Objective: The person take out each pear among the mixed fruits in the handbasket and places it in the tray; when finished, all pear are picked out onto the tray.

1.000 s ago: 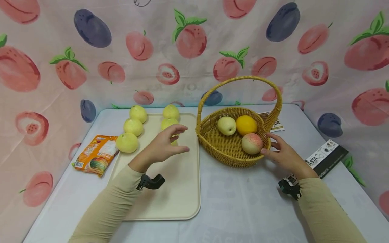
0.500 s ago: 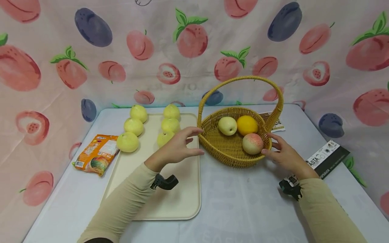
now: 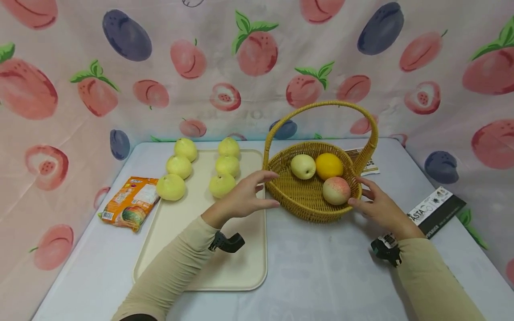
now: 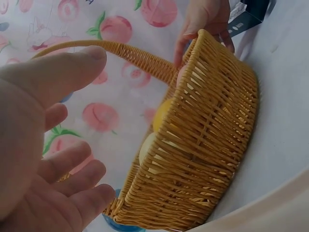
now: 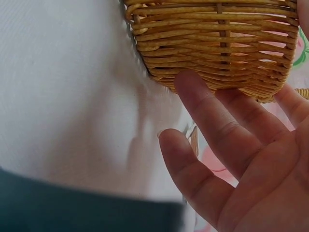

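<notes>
A woven wicker basket [image 3: 303,202] with a tall arched handle stands on the table at centre right. Inside lie a pale green apple-like fruit [image 3: 303,166], a yellow-orange fruit [image 3: 329,166] and a pink-tinged peach [image 3: 336,191]. My right hand [image 3: 383,209] holds the basket's right end, thumb at the rim and fingers against the outer wall, as the right wrist view [image 5: 231,125] partly shows. My left hand [image 3: 245,196] is at the basket's left end, thumb and fingers spread; in the left wrist view it holds nothing. Whether its fingertips touch the rim, I cannot tell.
Left of the basket lies a cream tray [image 3: 225,272] with several pale yellow-green round fruits [image 3: 171,187] in two rows. An orange snack packet [image 3: 129,203] is at the tray's left. A black-and-white box [image 3: 437,210] lies at right; a brown-and-white packet [image 3: 370,168] sits behind the basket.
My left hand has moved right, from over the tray to the basket's left end. The right hand stays at the basket's right end. Basket and fruits have not visibly moved on the table.
</notes>
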Motion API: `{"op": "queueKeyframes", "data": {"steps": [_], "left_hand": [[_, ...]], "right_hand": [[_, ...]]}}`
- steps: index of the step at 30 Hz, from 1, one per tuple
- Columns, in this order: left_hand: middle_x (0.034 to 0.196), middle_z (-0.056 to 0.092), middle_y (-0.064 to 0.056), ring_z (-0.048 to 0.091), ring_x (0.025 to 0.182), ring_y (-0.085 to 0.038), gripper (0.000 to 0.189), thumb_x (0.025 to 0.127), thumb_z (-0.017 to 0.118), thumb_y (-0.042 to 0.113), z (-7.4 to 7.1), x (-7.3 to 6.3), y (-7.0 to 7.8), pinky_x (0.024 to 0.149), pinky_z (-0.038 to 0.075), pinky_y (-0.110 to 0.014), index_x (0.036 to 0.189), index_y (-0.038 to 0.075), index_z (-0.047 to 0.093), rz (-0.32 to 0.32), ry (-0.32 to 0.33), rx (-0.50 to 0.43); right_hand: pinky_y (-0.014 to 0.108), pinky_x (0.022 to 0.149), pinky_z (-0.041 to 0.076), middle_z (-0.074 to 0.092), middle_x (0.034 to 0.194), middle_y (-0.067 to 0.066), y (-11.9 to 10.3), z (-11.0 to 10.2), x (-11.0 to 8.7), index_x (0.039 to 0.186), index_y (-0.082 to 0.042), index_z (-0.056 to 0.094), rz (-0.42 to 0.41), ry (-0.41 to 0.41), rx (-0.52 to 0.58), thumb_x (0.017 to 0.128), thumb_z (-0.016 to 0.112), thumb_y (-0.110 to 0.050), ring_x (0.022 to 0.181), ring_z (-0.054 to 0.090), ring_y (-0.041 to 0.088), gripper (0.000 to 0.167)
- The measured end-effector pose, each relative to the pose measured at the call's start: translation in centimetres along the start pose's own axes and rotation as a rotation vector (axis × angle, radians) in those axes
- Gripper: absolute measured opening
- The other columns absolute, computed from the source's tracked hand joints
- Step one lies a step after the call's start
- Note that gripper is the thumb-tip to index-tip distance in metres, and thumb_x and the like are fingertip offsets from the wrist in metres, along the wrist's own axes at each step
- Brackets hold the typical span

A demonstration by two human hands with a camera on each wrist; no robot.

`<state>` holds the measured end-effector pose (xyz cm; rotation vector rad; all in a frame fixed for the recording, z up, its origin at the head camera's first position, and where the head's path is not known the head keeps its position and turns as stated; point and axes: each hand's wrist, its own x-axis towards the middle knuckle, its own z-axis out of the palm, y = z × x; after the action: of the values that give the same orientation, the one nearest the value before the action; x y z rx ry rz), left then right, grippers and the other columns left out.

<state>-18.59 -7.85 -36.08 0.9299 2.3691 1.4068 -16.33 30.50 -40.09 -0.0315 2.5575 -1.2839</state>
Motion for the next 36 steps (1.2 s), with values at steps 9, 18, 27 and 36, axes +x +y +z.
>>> {"op": "queueKeyframes", "data": {"steps": [9,18,27,36], "left_hand": [[0.148,0.046,-0.011,0.041,0.137,-0.031,0.069,0.088,0.080,0.021,0.8,0.5,0.2,0.111,0.036,-0.044,0.145,0.002,0.046,-0.016,-0.012,0.047],[0.153,0.040,-0.008,0.041,0.138,-0.028,0.075,0.089,0.078,0.029,1.8,4.5,1.3,0.111,0.035,-0.039,0.151,0.009,0.041,-0.014,-0.040,0.107],[0.153,0.041,-0.006,0.045,0.135,-0.028,0.076,0.091,0.076,0.035,3.3,8.9,0.0,0.102,0.045,-0.039,0.154,0.013,0.039,-0.077,0.030,0.049],[0.152,0.042,-0.004,0.045,0.132,-0.021,0.070,0.092,0.074,0.036,4.6,11.6,-0.9,0.100,0.045,-0.035,0.151,0.016,0.043,-0.119,0.156,0.003]], "right_hand": [[0.073,0.102,0.030,0.016,0.157,0.036,0.4,0.1,-0.2,0.162,-0.018,0.007,0.004,0.002,-0.007,0.096,0.065,-0.048,0.141,0.021,0.056,0.093],[0.073,0.102,0.030,0.018,0.157,0.036,0.3,-0.2,-0.1,0.163,-0.020,0.006,0.003,0.004,-0.011,0.096,0.065,-0.048,0.141,0.022,0.055,0.094],[0.070,0.102,0.034,0.018,0.156,0.037,-0.1,0.0,0.0,0.162,-0.017,0.007,-0.003,0.001,0.005,0.096,0.066,-0.046,0.141,0.021,0.055,0.093],[0.069,0.102,0.035,0.019,0.157,0.036,0.1,-0.1,0.2,0.162,-0.017,0.007,-0.015,0.000,0.025,0.096,0.066,-0.044,0.142,0.022,0.054,0.093]]}}
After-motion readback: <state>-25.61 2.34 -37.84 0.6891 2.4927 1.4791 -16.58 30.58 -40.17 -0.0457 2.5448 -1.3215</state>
